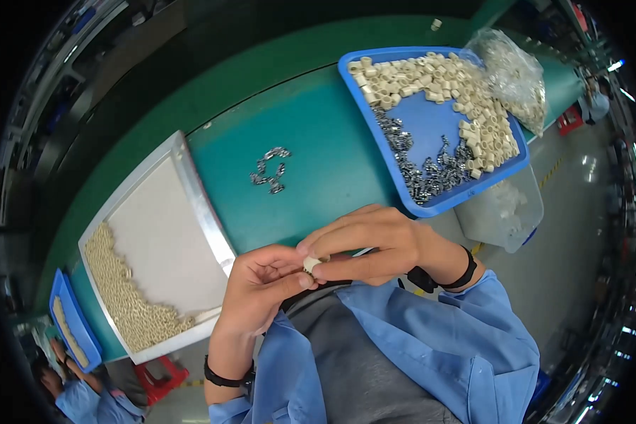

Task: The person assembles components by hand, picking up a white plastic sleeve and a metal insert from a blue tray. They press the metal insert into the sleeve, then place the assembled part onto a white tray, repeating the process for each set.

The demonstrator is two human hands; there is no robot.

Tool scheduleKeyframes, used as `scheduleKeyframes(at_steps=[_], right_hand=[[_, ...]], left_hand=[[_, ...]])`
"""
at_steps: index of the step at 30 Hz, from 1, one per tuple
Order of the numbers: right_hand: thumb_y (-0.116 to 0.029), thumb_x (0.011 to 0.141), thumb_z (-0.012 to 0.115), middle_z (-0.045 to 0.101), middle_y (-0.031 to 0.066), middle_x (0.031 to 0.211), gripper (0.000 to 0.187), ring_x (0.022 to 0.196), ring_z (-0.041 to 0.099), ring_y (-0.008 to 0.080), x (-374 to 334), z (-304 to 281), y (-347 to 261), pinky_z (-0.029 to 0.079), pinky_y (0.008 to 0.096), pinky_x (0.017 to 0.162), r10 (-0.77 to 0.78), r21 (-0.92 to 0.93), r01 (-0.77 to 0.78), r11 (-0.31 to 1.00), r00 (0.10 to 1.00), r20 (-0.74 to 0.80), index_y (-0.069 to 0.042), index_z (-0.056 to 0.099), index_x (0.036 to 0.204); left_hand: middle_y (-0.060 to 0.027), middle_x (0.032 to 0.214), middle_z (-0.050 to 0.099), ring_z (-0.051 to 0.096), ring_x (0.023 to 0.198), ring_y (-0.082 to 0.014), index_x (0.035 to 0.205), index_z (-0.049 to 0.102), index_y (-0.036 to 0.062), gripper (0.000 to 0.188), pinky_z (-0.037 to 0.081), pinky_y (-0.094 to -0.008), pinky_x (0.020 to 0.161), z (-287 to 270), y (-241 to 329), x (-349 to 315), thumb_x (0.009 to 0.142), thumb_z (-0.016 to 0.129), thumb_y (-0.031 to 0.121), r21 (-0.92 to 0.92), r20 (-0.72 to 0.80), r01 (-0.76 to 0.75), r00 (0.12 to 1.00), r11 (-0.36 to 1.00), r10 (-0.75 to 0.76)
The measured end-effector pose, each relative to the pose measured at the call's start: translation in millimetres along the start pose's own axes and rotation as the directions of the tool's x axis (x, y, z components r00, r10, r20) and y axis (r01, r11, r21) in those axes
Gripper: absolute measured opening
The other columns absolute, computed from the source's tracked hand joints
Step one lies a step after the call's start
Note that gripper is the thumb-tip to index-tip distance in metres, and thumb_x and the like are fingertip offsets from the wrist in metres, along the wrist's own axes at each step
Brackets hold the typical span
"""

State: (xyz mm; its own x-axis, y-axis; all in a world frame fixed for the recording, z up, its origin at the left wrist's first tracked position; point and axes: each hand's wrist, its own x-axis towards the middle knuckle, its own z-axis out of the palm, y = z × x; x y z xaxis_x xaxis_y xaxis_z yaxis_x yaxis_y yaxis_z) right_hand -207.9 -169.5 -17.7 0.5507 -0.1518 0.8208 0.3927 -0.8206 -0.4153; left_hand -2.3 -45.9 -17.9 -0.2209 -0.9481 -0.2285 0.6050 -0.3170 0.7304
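Note:
Close in front of my body, both hands meet at a small cream cylindrical piece (311,264). My left hand (261,279) pinches it from the left, thumb and fingertips closed. My right hand (374,244) reaches over from the right, its thumb and fingers also closed on the piece. Whether a metal part sits in it is hidden by the fingers. Beyond my hands, a small group of shiny metal clips (271,169) lies loose on the green tabletop (318,141).
A blue tray (420,120) at the far right holds cream cylinders and metal clips. A plastic bag (509,74) leans on its corner. To the left, a metal-framed white tray (162,219) holds rows of cream pieces. Another blue tray (78,325) and a co-worker (92,399) are farther left.

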Motion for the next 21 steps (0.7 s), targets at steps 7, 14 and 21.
scheduleKeyframes(at_steps=[7, 14, 21], right_hand=[[0.005, 0.082, 0.072, 0.068, 0.0187, 0.119, 0.029, 0.1, 0.072, 0.0337, -15.2, -45.1, 1.6, 0.061, 0.0391, 0.079, 0.075, -0.112, -0.072, 0.991, 0.997, 0.015, 0.0, 0.073, 0.11], [0.002, 0.083, 0.07, 0.06, 0.0189, 0.135, 0.038, 0.113, 0.065, 0.036, -57.1, -116.3, 5.4, 0.054, 0.0434, 0.093, 0.476, -0.467, -0.48, 0.743, 0.869, -0.136, -0.002, 0.069, 0.12], [0.003, 0.084, 0.069, 0.061, 0.0152, 0.133, 0.038, 0.115, 0.063, 0.0338, -94.4, -148.8, 2.1, 0.053, 0.0422, 0.094, 0.608, -0.503, -0.625, 0.597, 0.761, -0.224, -0.002, 0.069, 0.121]], left_hand=[[-0.0153, 0.117, 0.069, 0.069, 0.109, -0.0244, 0.108, 0.066, -0.0024, 0.025, 0.058, -0.0342, 0.093, 15.1, 8.6, 49.6, 0.087, 0.068, -0.015, 0.016, 0.112, 0.225, 0.968, 0.974, -0.225], [-0.0091, 0.106, 0.067, 0.067, 0.096, -0.0173, 0.109, 0.064, -0.001, 0.025, 0.055, -0.0289, 0.086, 12.3, 26.3, 124.7, 0.086, 0.072, -0.01, 0.426, 0.005, 0.027, 0.999, 0.904, -0.032], [-0.0108, 0.104, 0.068, 0.067, 0.09, -0.0149, 0.119, 0.064, -0.0033, 0.032, 0.056, -0.0281, 0.081, 21.3, 40.0, 198.7, 0.089, 0.07, -0.008, 0.579, -0.009, -0.148, 0.982, 0.802, 0.187]])
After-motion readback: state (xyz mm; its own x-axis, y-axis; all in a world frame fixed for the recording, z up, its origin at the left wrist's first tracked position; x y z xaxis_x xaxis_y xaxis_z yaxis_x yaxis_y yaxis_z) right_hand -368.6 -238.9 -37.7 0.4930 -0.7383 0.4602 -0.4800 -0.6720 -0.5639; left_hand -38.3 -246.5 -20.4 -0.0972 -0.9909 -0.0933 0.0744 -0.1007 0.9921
